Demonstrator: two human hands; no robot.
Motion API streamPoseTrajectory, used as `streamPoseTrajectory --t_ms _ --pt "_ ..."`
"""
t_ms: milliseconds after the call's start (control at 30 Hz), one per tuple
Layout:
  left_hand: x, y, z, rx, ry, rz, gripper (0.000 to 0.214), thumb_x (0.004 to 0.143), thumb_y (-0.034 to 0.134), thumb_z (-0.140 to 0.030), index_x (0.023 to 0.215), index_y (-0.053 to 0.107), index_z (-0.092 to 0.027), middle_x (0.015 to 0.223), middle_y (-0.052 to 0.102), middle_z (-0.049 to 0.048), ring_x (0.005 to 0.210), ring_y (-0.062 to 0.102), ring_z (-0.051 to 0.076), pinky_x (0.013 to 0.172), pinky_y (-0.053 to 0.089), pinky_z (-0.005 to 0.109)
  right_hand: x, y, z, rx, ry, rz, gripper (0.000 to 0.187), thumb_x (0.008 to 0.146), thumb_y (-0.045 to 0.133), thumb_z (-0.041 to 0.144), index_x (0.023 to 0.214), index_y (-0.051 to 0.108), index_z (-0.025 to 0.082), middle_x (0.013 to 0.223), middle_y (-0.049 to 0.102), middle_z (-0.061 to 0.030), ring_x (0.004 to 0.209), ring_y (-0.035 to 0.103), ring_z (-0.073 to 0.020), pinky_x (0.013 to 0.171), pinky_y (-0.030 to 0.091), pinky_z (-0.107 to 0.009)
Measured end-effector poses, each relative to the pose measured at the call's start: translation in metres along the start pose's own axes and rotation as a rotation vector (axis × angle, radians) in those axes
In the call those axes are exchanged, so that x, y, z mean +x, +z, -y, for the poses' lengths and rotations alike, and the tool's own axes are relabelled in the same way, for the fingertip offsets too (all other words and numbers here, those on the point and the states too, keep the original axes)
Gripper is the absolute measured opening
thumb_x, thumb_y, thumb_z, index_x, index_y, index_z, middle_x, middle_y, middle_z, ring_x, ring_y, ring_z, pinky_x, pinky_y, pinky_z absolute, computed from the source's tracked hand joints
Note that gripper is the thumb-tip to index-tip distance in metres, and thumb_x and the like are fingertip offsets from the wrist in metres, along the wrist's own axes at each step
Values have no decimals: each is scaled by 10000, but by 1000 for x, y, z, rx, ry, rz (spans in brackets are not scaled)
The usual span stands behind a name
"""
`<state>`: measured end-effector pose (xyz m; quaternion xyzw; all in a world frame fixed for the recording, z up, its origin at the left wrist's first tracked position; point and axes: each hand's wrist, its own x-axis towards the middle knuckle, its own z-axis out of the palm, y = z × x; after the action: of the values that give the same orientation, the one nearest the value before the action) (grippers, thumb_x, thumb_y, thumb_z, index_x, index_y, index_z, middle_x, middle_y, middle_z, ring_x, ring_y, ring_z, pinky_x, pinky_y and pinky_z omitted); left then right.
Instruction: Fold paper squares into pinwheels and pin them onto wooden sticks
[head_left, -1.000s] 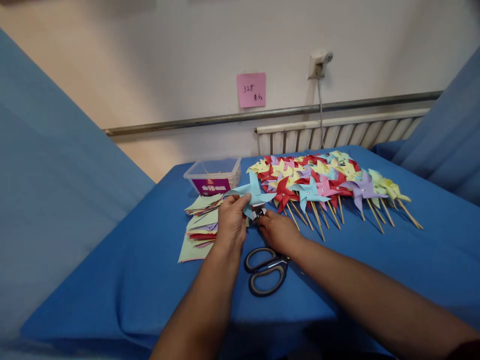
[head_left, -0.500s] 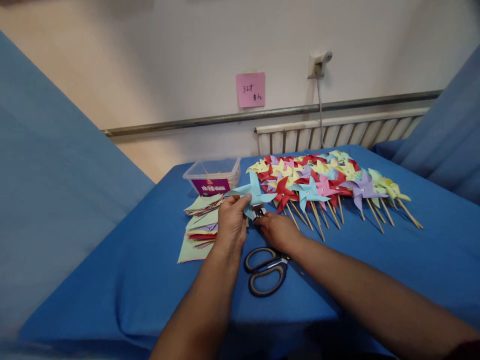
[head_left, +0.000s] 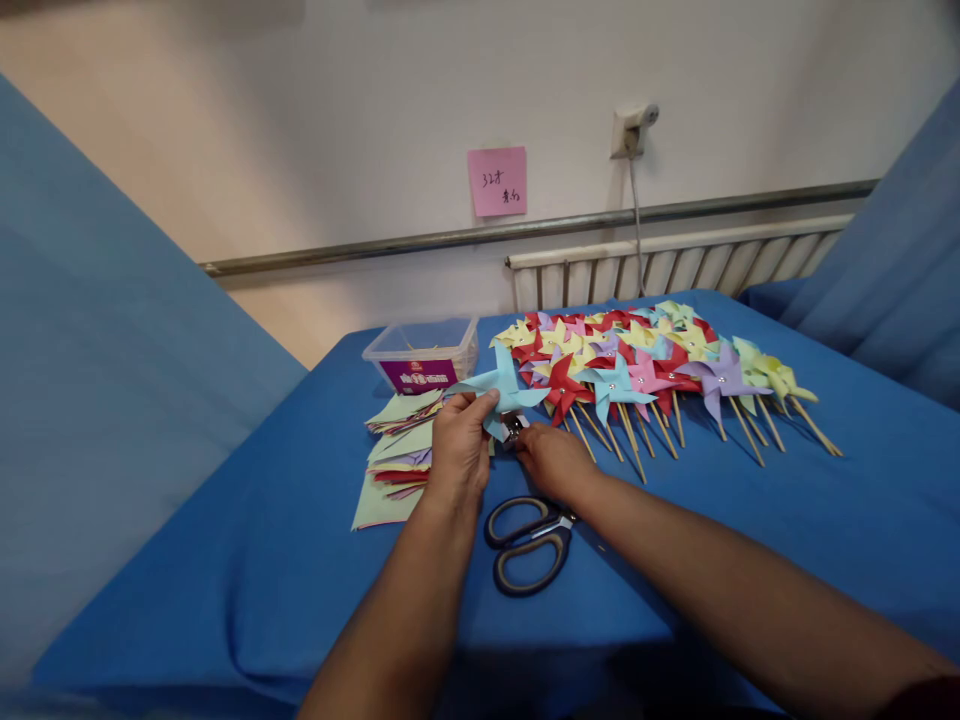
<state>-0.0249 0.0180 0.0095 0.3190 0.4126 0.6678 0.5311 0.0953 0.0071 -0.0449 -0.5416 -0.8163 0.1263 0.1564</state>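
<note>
My left hand (head_left: pixel 461 440) is closed on a light-blue paper pinwheel (head_left: pixel 504 385), pinching it between thumb and fingers above the table. My right hand (head_left: pixel 553 458) is just right of it, fingers bent together at a small box with shiny dark bits (head_left: pixel 514 428) beneath the pinwheel. What the right fingertips grip is too small to tell. Dark-handled scissors (head_left: pixel 531 545) lie below the right hand, blades partly hidden by the forearm. Stacks of coloured paper (head_left: pixel 386 490) lie left of my left hand, partly covered by it.
Many finished pinwheels on sticks (head_left: pixel 615 385) lie in rows at the back right. A clear plastic tub (head_left: pixel 424 372) with a purple label stands at the back left. The blue cloth (head_left: pixel 285 560) covers the table; a radiator (head_left: pixel 675 255) is behind it.
The view has shifted very slightly. Both hands hold nearly the same positions, and the light-blue pinwheel stays in the left one; the small box shows a little more beside the right fingertips.
</note>
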Motion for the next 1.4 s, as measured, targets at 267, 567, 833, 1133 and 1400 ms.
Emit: streamPoseTrajectory --t_ms 267,567,833,1133,1400 --pt "2 -1 2 5 -7 2 297 502 843 -207 693 632 -124 621 650 -3 533 582 116 563 451 246 2 -2 1 -35 33 35 258 925 455 229 1015 692 183 1051 706 -116 951 675 -264 754 475 -319" --pt "5 -5 6 93 54 -47 279 515 835 -240 671 628 -136 609 628 -19 542 563 104 589 452 242 -17 -25 -13 406 -46 -113 89 856 604 198 838 691 202 830 732 -27 757 662 -170 682 463 -261" --pt "-4 0 13 399 184 -31 219 586 793 -300 673 664 -146 616 624 -20 558 535 110 563 412 234 -22 -38 -16 757 -167 -635 46 841 661 227 848 698 201 749 690 4 648 606 -124 602 467 -235" --pt "-9 3 27 501 159 60 217 591 784 -313 614 637 -156 564 568 -26 544 491 104 552 374 234 -15 -29 -24 610 -101 -724 87 860 624 234 831 700 202 757 690 -20 700 640 -162 647 487 -273" --pt "-13 7 22 353 17 94 233 532 813 -271 667 677 -139 611 611 -10 566 523 110 567 392 235 -17 -32 -22 583 -87 -718 84 858 623 226 825 697 205 770 694 -22 709 646 -165 655 487 -276"
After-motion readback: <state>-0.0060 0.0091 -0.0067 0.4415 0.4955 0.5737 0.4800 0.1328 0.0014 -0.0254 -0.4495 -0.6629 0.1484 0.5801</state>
